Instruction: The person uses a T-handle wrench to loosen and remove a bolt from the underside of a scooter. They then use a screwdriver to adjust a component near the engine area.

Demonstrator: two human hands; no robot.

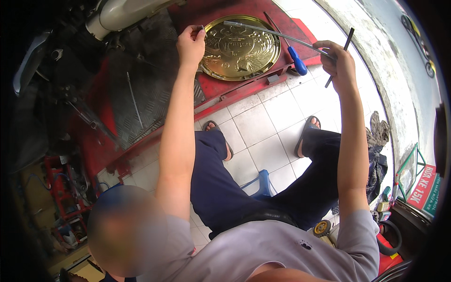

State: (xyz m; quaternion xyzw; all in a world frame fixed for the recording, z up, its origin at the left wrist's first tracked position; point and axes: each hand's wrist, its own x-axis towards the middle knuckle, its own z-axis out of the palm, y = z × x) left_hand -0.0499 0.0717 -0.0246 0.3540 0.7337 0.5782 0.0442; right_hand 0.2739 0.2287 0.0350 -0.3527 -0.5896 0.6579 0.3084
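Note:
My right hand (339, 66) is wrapped round the black crossbar of a T-handle wrench (277, 34). Its long silver shaft points left, passing over a round gold embossed tray (242, 49). At the tray's left rim, my left hand (191, 44) is closed in a pinch with fingertips together. A small bit of something shows at those fingertips, too small to name. Below the wrench shaft lies a blue-handled screwdriver (297, 61), its handle sticking out past the edge of the red platform (225, 102).
Part of a motorcycle (122, 19) stands at the upper left. A thin metal rod (134, 101) lies on dark tread plate. A blue plastic stool (264, 183) is between my legs. Another person (127, 230) is close at lower left. Dark bundled plastic (376, 162) sits at right.

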